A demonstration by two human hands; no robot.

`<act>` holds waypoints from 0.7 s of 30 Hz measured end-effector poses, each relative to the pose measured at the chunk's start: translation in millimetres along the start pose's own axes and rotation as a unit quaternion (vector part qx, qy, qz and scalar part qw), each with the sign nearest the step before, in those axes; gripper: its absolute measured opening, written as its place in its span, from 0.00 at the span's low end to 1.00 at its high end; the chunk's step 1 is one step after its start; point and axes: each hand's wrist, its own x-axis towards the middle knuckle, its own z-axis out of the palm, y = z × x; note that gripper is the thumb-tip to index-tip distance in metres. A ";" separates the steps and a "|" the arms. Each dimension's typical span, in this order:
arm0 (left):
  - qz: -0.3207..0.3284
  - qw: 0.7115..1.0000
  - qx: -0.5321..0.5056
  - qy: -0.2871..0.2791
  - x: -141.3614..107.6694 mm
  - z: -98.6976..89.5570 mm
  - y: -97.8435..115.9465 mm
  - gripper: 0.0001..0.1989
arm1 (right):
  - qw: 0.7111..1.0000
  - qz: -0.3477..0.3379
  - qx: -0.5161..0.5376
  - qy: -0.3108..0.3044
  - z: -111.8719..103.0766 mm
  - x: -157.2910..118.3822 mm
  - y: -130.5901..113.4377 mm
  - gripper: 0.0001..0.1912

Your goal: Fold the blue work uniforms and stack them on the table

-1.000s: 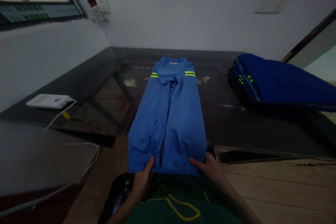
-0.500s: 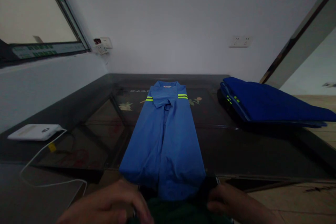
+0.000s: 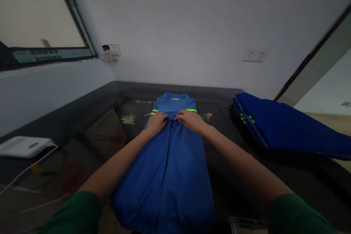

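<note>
A blue garment (image 3: 183, 175) with a collar and yellow-green stripes lies lengthwise on the dark glossy table (image 3: 225, 161), its lower part at the near edge. Below the collar, my left hand (image 3: 157, 122) pinches the cloth just left of the middle. My right hand (image 3: 189, 119) is closed on the cloth a little to the right, close to the left one. Small dark folds show between the fingertips.
Folded darker blue clothes (image 3: 290, 124) are stacked at the table's right side. A white device (image 3: 24, 147) with a white cable lies at the far left. Sockets (image 3: 255, 56) are on the wall behind.
Both hands have moved forward from the near edge onto the upper part of the garment and taken hold of its cloth. The view has shifted slightly.
</note>
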 end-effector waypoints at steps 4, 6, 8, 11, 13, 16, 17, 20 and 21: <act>0.010 1.000 -0.002 0.020 -1.4 7.9 -11.4 0.13 | 0.994 -0.031 -0.080 -0.067 17.1 39.9 30.3 0.16; 0.013 0.999 -0.013 0.029 -0.7 8.2 -15.6 0.13 | 0.990 -0.048 -0.087 -0.100 17.8 49.0 41.4 0.14; 0.020 0.999 -0.027 0.032 -0.4 5.6 -20.5 0.14 | 0.987 -0.073 -0.083 -0.121 13.7 56.3 49.3 0.13; 0.039 0.997 -0.047 0.045 -2.9 -1.0 -28.2 0.15 | 0.983 -0.112 -0.038 -0.138 4.1 68.7 55.4 0.13; 0.041 0.997 -0.051 0.044 -7.0 -4.3 -30.3 0.16 | 0.982 -0.122 0.006 -0.146 0.6 77.4 56.3 0.12; 0.030 0.999 -0.033 0.001 -15.7 -5.9 -24.1 0.15 | 0.979 -0.112 0.031 -0.170 4.8 87.1 53.6 0.11; 0.026 0.999 -0.023 -0.008 -18.9 -5.8 -19.7 0.14 | 0.978 -0.107 0.034 -0.176 8.3 88.8 52.0 0.11; 0.025 0.999 -0.018 -0.009 -27.8 -5.3 -4.2 0.19 | 0.980 -0.093 0.050 -0.169 20.4 90.4 47.7 0.10; 0.026 0.999 -0.024 -0.012 -30.2 -5.0 0.5 0.21 | 0.982 -0.089 0.054 -0.159 24.1 90.2 46.8 0.10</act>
